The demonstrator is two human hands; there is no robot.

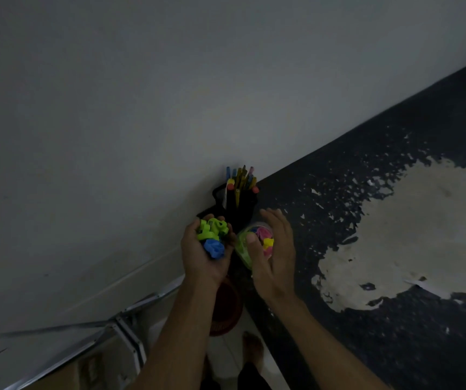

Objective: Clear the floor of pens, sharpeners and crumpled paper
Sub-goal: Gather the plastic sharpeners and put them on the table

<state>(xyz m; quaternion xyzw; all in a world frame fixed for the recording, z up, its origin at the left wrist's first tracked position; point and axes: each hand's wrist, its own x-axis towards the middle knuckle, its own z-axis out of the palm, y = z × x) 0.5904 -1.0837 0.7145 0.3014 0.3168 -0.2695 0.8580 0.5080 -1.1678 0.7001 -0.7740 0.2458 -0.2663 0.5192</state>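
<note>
Now cupping light, hard sharpeners (213, 236) in curled left hand (203, 254) beside clear jar (250, 243); steadying it with open-fingered right hand (272, 249).

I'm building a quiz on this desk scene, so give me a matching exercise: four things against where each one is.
Things:
1. green and blue sharpeners
2. clear jar
3. black pen holder
4. red basket

Places:
A. against the wall
B. in the left hand
C. below the desk edge
D. by the right hand

Pairs: 1-B, 2-D, 3-A, 4-C
</note>
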